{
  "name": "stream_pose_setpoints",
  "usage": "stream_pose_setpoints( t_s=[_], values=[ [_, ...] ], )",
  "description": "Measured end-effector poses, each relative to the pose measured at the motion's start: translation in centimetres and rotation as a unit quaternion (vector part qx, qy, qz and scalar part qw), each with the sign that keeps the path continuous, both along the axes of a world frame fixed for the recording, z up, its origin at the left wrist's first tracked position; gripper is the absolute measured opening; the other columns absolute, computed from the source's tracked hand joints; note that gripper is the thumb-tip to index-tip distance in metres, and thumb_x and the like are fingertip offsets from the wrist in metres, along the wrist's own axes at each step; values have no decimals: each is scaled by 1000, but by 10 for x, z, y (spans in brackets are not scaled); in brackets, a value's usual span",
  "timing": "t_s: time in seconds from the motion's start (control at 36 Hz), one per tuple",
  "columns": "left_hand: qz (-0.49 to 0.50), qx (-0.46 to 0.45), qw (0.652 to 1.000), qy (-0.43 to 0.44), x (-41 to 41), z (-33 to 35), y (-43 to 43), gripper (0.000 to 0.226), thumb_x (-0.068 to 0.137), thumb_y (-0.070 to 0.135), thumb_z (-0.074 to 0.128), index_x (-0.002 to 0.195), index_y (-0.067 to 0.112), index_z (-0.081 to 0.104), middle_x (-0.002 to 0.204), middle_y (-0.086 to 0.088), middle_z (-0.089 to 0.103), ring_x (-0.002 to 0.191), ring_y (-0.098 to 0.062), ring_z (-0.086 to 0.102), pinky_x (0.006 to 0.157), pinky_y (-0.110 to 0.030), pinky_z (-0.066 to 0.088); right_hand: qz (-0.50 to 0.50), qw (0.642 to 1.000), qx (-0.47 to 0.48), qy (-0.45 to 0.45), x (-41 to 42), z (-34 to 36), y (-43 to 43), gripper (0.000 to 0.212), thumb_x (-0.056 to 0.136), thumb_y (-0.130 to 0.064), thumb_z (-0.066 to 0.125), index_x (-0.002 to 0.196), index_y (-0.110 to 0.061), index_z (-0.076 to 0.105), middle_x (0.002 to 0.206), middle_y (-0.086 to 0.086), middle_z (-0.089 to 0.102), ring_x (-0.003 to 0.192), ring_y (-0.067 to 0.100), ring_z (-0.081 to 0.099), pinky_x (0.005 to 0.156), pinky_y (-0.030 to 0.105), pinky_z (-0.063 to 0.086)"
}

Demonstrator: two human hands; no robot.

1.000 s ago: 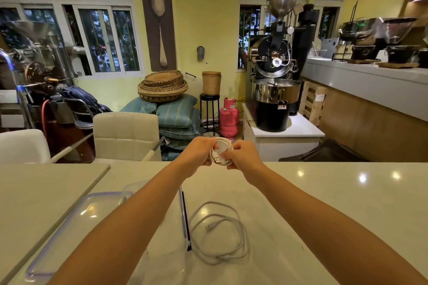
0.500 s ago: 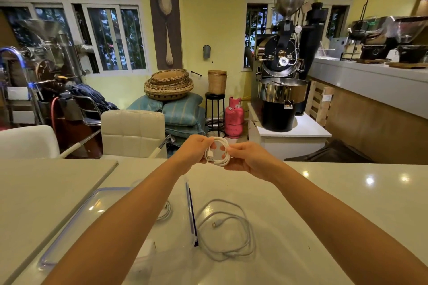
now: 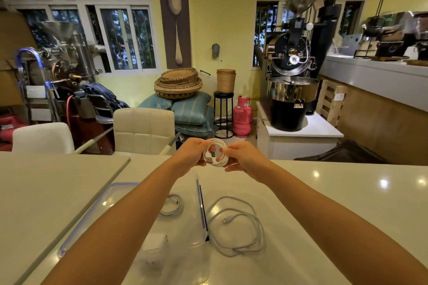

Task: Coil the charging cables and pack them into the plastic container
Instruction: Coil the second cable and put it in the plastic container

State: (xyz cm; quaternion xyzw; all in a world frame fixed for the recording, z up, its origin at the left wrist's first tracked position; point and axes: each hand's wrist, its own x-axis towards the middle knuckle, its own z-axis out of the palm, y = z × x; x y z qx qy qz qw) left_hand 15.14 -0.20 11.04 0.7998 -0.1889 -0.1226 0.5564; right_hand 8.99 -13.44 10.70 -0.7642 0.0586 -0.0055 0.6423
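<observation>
- Along the desk's left edge, the clear lid lay flat and off, just beside the box. I judged that the packing was unfinished and that the lid sat there to leave the opening free.
- Just right of it, near the front edge, the plastic container stood open. One packed coil lay at its far end and a white wall plug at its near end, apart from each other, which left bare floor between them for more.
- Above the desk's far edge, my left hand gripped the held coil, fingers curled round its left side. I read that as the anchor that stopped the loops from springing open.
- The held coil hung in the air between both hands, beyond the container's far end and not yet in it, with its USB plug poking out at the lower left.
- My right hand pinched the coil's right side between thumb and forefinger, the other fingers loosely spread below. That looked to me like tidying the last turn.
- Right of the container, on the middle of the desk, the loose cable sprawled in wide loops, touched by neither hand, with one connector lying inside the loops. I took it as the next one to wind.
</observation>
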Motion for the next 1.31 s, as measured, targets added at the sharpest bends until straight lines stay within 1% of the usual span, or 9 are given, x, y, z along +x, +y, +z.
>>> stream_pose_setpoints(
  t_s=[0.28,0.39,0.58,0.67,0.75,0.94,1.08,1.17,1.31],
  values=[
    [42,-6,998,-43,4,-4,23,20,95,18,45,108,6,56,68,-2,46,57,-13,43,54,-22,42,-15,999,-14,-33,9,-1,22,23,91,-3,50,107,10,61,74,8,61,64,13,60,52,13,54],
    [58,-2,997,-51,3,-3,35,11,94,17,48,97,7,49,70,-2,47,60,-14,46,56,-23,44,-14,998,-41,-36,12,-1,32,22,90,-3,52,104,11,62,82,16,61,62,14,60,51,13,54],
    [59,6,998,-24,3,-5,54,24,96,17,42,75,13,52,67,-3,50,59,-13,45,57,-24,43,-13,996,-82,-22,20,-4,48,20,88,-4,56,103,6,64,70,6,61,60,13,61,64,22,55],
    [59,-6,998,-3,0,-3,60,25,97,15,39,80,10,57,68,-4,52,61,-13,45,59,-24,41,-11,995,-97,-19,21,-5,52,20,88,-4,56,103,5,64,71,6,62,60,13,61,66,24,55],
    [62,-23,998,22,-3,-1,66,29,96,12,39,74,12,58,70,-5,55,63,-14,48,62,-24,40,-8,994,-109,-19,21,-6,56,20,88,-4,56,104,6,64,85,13,64,61,14,61,66,25,55],
    [71,-9,996,49,-5,1,80,20,90,12,54,73,11,65,67,-4,54,63,-11,42,62,-23,37,-4,992,-129,-9,21,-7,61,19,88,-2,56,103,6,65,88,19,64,60,15,61,58,21,55],
    [79,-30,994,71,-6,-4,88,20,88,8,57,100,-6,66,65,-6,52,59,-12,40,55,-21,37,9,988,-157,-1,20,-9,66,19,87,0,55,102,7,65,92,25,65,60,18,60,58,22,55],
    [91,-17,994,52,-6,-8,91,24,87,9,58,106,-5,65,68,-7,58,57,-11,46,49,-15,43,10,985,-173,5,20,-12,70,19,88,0,55,102,9,64,89,23,64,57,14,58,53,19,54],
    [115,101,987,-47,-8,-17,88,20,90,11,55,97,-2,68,61,-6,57,53,-10,49,45,-11,44,9,979,-200,29,19,-18,78,11,87,2,54,90,4,64,73,12,60,56,15,58,59,24,55]
  ],
)
